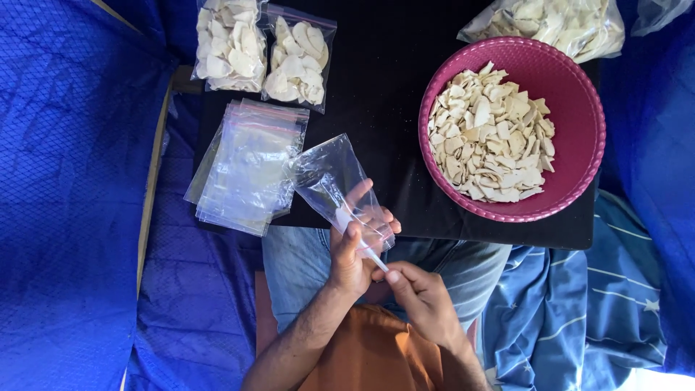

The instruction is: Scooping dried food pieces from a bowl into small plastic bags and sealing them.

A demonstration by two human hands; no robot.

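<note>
My left hand grips a clear, empty zip bag by its mouth end, the bag slanting up and left over the black table. My right hand pinches the bag's lower corner at its zip strip, right next to the left thumb. Both hands sit just off the table's near edge, above my lap. A pink round bowl full of pale dried chips stands on the table to the right.
A stack of empty clear zip bags lies at the table's left. Two filled bags of chips lie at the far left, and a big open bag of chips sits behind the bowl. Blue cloth surrounds the black table.
</note>
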